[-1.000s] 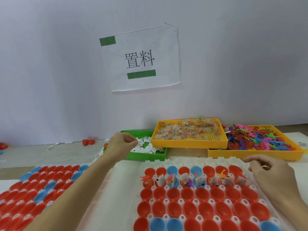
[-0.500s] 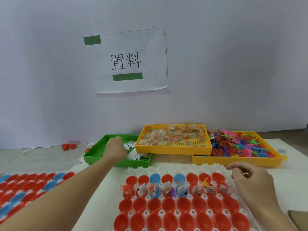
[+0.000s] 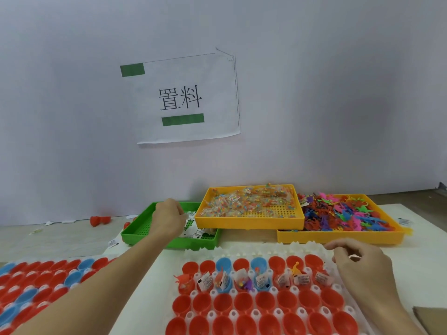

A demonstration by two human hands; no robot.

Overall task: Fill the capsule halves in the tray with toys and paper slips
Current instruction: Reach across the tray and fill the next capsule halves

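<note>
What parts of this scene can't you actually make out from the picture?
Head view only:
- What the left hand pinches in the green tray: hidden by the hand itself.
- Print on the paper slips: too small.
- Near rows of the capsule tray: cut off by the bottom edge.
- Whether the right hand holds anything: curled fingers hide it.

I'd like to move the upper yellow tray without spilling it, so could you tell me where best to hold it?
Grip the yellow tray by its near wall from the front. It lies flat, stacked across the green tray and the second yellow tray, so probably lift it level.
</note>
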